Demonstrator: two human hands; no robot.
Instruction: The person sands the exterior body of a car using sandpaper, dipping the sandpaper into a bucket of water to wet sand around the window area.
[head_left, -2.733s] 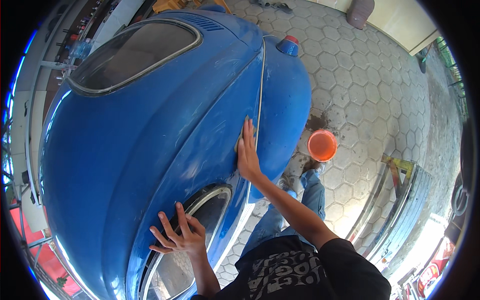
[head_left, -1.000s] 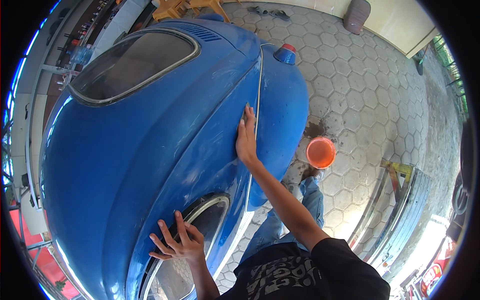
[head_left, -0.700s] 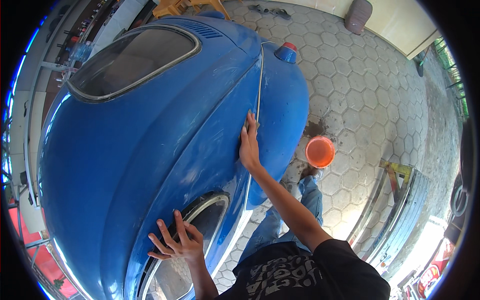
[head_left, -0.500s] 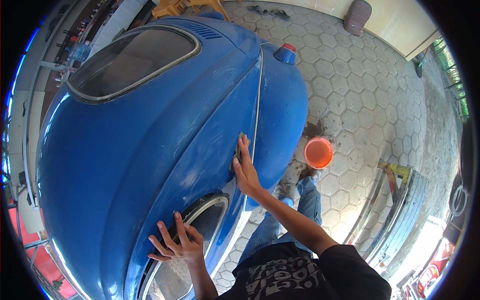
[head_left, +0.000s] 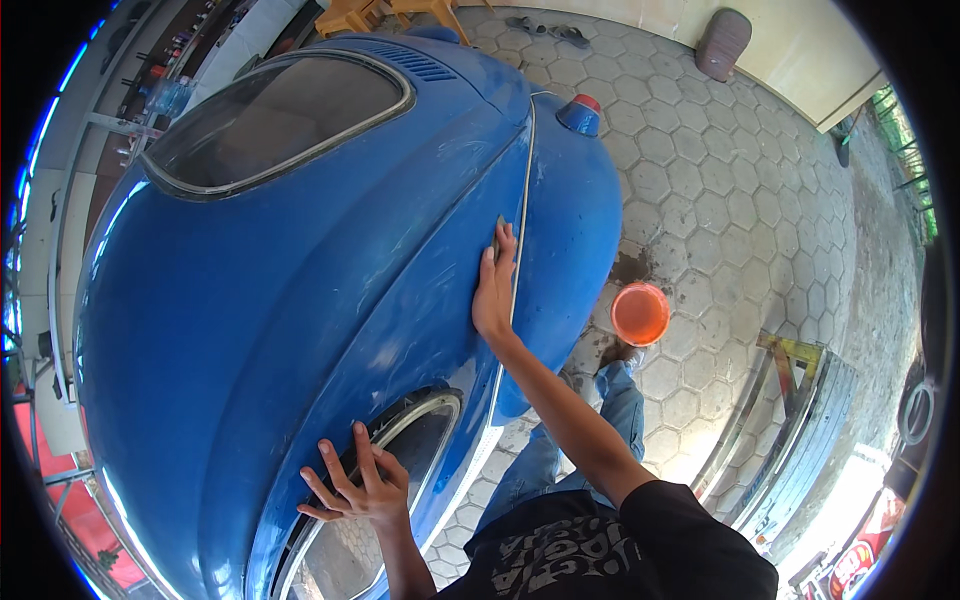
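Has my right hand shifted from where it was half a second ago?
Yes: the right hand has moved farther up the blue panel, toward the red-topped tail light.

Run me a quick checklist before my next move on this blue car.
1. Right hand on the rounded blue car body: ok.
2. Thin greyish pad under that hand: ok, though mostly hidden.
3. Left hand spread across the chrome-rimmed side window's edge: ok.
4. Round orange bucket upright on grey hexagonal paving: ok.
5. Bucket clear of the nearby shoe: cannot tell.
6. Body free of pale streaks: not ok.
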